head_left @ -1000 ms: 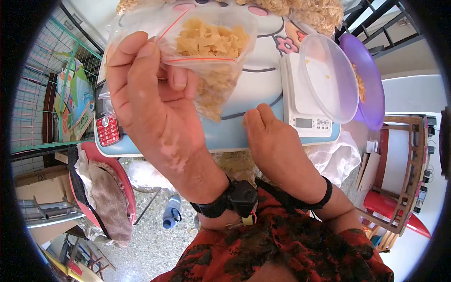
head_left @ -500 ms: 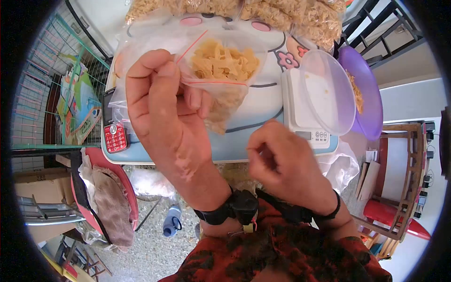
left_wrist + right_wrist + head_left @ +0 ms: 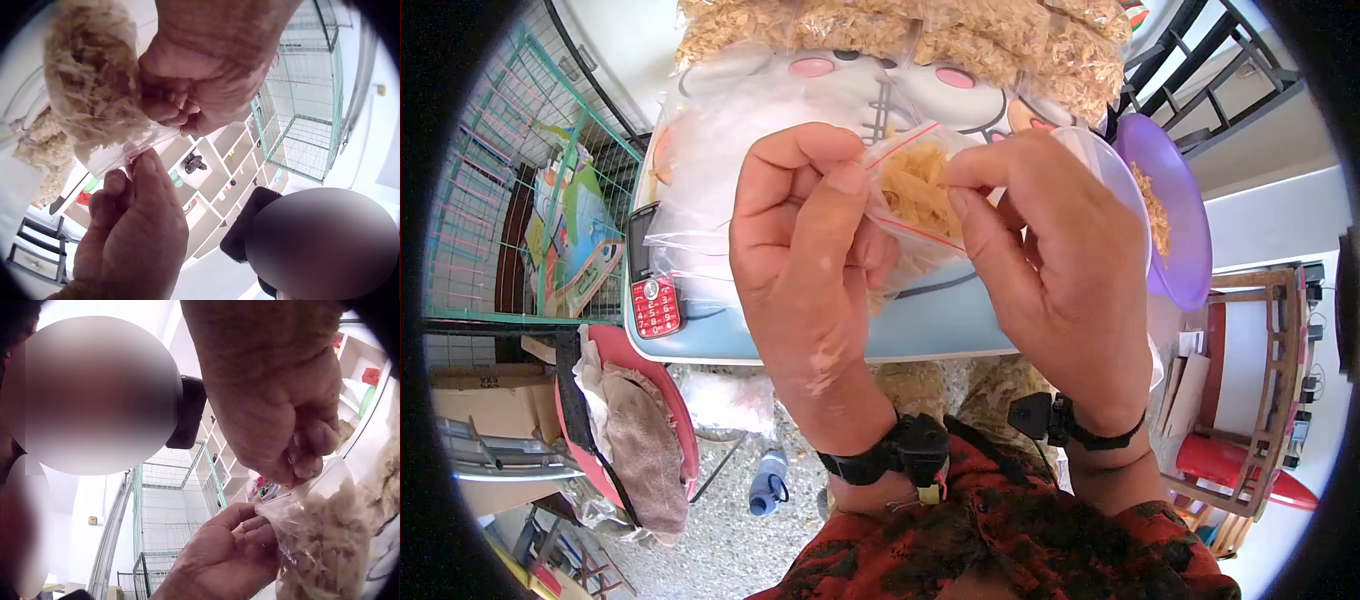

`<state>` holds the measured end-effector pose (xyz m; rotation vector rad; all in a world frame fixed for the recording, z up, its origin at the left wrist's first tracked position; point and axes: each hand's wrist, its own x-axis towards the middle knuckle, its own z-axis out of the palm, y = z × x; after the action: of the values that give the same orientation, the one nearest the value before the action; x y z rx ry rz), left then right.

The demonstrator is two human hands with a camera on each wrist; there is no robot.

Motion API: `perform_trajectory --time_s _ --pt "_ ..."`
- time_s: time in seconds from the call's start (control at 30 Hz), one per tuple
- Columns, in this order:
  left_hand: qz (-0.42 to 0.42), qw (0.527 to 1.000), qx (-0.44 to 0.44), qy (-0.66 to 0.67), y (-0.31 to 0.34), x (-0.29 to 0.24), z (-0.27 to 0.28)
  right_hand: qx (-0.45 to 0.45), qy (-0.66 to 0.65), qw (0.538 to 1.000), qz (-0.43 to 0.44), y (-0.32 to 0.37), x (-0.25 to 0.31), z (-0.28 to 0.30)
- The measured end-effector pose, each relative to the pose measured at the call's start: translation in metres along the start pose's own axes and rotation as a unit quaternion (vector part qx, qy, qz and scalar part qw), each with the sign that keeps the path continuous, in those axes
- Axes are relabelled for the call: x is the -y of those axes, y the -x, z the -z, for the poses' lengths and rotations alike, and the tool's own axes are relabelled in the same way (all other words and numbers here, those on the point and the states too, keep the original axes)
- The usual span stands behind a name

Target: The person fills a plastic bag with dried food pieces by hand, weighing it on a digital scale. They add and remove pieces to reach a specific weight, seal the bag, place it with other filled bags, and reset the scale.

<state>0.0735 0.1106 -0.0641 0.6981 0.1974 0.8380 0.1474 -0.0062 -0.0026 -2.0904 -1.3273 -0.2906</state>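
A clear zip bag (image 3: 913, 240) with red seal lines hangs between both hands, its mouth spread apart. Pale yellow, flat dried flakes (image 3: 920, 190) fill much of it. My left hand (image 3: 805, 240) pinches the left end of the mouth between thumb and fingers. On the opposite end, the thumb and fingertips of my right hand (image 3: 1065, 270) pinch the rim. In the left wrist view the bag (image 3: 94, 81) bulges with flakes, with the right hand (image 3: 140, 231) at its edge. The right wrist view shows the bag (image 3: 325, 544) under the right hand's fingertips.
Several filled bags (image 3: 970, 45) line the table's back. Thin clear bags (image 3: 710, 190) lie at left beside a red keypad phone (image 3: 657, 307). A purple bowl (image 3: 1185, 260) holding flakes stands at right, next to a translucent bowl (image 3: 1138, 185). A green wire cage (image 3: 520, 190) stands left.
My right hand has come up from the table's front edge to the bag's mouth and pinched it. The left hand and bag have shifted right and slightly down in the head view.
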Motion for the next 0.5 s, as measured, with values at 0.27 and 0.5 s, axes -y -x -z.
perform_trajectory --time_s 0.27,0.5 --pt "-0.005 1.0 0.001 0.016 -0.002 0.002 0.002 0.09 -0.031 0.995 -0.011 0.013 0.005 0.001" --pt "-0.018 0.998 -0.016 -0.057 -0.004 0.005 0.01 0.173 0.006 0.985 -0.002 0.018 0.004 -0.013"
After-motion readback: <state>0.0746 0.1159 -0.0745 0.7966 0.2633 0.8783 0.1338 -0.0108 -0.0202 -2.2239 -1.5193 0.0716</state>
